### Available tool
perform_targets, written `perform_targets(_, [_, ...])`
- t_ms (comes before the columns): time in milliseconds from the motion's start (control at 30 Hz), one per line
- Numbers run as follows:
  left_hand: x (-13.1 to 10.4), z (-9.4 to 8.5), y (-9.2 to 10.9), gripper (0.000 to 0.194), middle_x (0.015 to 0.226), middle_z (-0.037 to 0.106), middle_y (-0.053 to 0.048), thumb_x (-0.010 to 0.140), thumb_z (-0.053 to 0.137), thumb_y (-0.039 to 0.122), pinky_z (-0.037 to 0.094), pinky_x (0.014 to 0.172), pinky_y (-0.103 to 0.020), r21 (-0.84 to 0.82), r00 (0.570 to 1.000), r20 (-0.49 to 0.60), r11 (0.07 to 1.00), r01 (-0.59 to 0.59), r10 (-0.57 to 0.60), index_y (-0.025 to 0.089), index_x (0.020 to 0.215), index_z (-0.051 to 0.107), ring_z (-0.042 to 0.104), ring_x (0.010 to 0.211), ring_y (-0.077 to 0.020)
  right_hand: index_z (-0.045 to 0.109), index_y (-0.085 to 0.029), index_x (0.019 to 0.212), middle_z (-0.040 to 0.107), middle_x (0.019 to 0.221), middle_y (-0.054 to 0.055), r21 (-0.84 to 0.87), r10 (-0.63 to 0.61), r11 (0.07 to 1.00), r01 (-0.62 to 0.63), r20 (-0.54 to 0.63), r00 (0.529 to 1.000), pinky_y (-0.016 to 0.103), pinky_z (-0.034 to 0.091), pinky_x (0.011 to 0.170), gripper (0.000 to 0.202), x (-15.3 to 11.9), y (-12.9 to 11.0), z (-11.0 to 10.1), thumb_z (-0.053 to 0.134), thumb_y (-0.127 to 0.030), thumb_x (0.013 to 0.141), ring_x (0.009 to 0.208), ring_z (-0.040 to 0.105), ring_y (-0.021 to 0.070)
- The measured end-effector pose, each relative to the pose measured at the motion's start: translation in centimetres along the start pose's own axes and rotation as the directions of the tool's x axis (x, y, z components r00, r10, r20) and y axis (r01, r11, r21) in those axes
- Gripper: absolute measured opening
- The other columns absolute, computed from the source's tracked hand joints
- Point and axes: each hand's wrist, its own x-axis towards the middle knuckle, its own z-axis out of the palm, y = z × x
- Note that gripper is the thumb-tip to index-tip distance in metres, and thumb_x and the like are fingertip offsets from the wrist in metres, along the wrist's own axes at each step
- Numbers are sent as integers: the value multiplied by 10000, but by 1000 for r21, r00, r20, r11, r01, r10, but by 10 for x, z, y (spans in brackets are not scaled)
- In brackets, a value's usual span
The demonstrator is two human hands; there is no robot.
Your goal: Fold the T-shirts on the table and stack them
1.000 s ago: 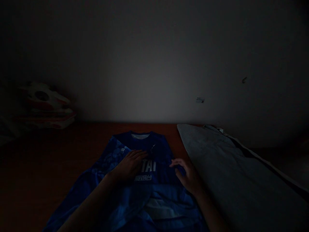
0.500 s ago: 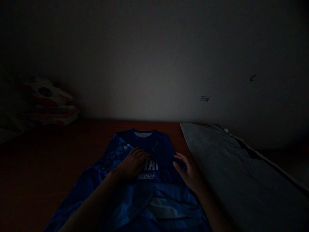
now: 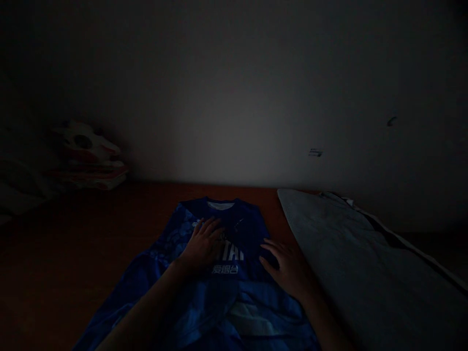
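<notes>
A blue long-sleeved sports shirt (image 3: 230, 261) lies front up, its collar at the far end and white lettering across the chest. Its lower part is rumpled, with a pale patch of fabric showing between folds. My left hand (image 3: 203, 243) rests flat on the chest, fingers spread, covering part of the lettering. At the shirt's right edge is my right hand (image 3: 283, 265), fingers apart and slightly curved, with nothing gripped in it. Whether its fingertips press on the cloth is hard to tell in the dim light.
The shirt lies on a reddish-brown wooden surface (image 3: 120, 234). To the right is a grey cloth (image 3: 336, 253) with a dark and white edge. A red and white object (image 3: 91, 151), possibly a toy, stands at the back left. A pale wall (image 3: 234, 112) rises behind.
My left hand has shifted slightly up the chest and its fingers have spread. My right hand has barely moved. The whole view has turned a little to the left.
</notes>
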Motion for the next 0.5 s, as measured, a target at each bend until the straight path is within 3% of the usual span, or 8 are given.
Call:
perform_targets(67, [1,3,-7,404,1555,483,-157,972,504,339,237,1200,-645,63,979,-128,984,167,-158,216,1338,621,375,1473,-364,648,-298,1332,579,1486,59,-66,14,998,-12,26,1000,523,381,1148,427,4,3,5,530,-487,967,1374,519,281])
perform_targets(133, [2,6,-16,405,1547,489,-181,962,499,341,235,1194,-649,45,940,-188,954,296,-283,189,1315,628,384,1468,-369,607,-308,1385,528,1533,58,-103,28,994,-23,43,999,543,360,1153,463,9,7,9,480,-508,988,1411,475,283])
perform_targets(200, [4,6,-29,405,1477,564,-193,936,516,365,263,1178,-647,-45,905,-161,919,392,-394,174,1268,651,458,1415,-377,592,-326,1401,505,1552,52,-112,33,993,-27,58,998,560,335,1159,469,16,10,11,459,-519,994,1424,456,285])
perform_targets(300, [13,2,-46,440,1304,696,-168,861,582,475,353,1146,-589,-338,832,-44,792,508,-552,176,1164,694,584,1282,-373,625,-332,1362,526,1536,54,-43,20,999,-18,52,998,554,324,1164,457,24,14,7,521,-528,962,1408,473,288])
perform_targets(433, [19,-19,-46,542,1148,761,-115,885,471,620,523,1009,-422,-551,786,34,645,530,-617,176,1095,702,686,1114,-292,732,-268,1140,651,1383,93,263,24,965,-2,-82,996,467,401,1128,394,21,19,-2,557,-557,936,1275,594,262])
perform_targets(500, [6,-39,-36,549,1107,770,-104,912,454,624,555,964,-393,-544,839,82,681,490,-538,167,1086,704,707,1059,-270,745,-243,1018,718,1245,105,408,78,913,-12,-147,986,445,455,1079,411,12,22,-4,542,-591,934,1183,648,260])
